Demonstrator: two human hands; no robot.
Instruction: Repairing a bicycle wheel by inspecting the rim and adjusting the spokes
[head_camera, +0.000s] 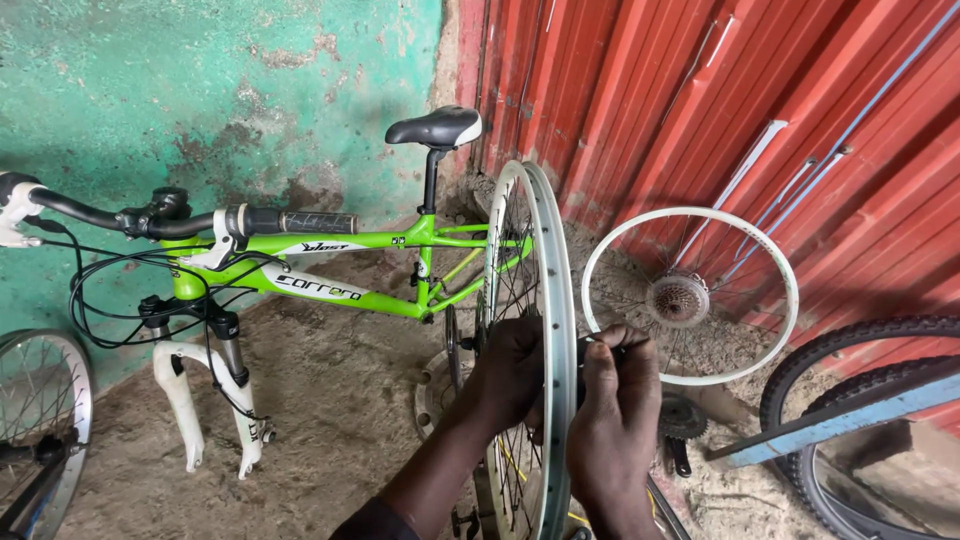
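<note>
Rim (553, 300) — bare silver bicycle wheel, no tyre, dark spokes, standing upright edge-on at centre frame, running from mid-height to the bottom edge. Head view, count: two hands, one green bike frame (340, 265), one black saddle (436, 128), one white fork (185, 400). Loose wheels: three bare — the held rim, a white one with a cog cluster (690, 296) leaning on the red corrugated wall (700, 90) at right, one partly visible at lower left (40, 400). Two black tyres (850, 350) at lower right. Left hand (510, 375) is closed around the rim from the spoke side. Right hand (615, 400) has fingers pinched on a small dark tool (600, 345) at the rim edge — tool type unclear.
</note>
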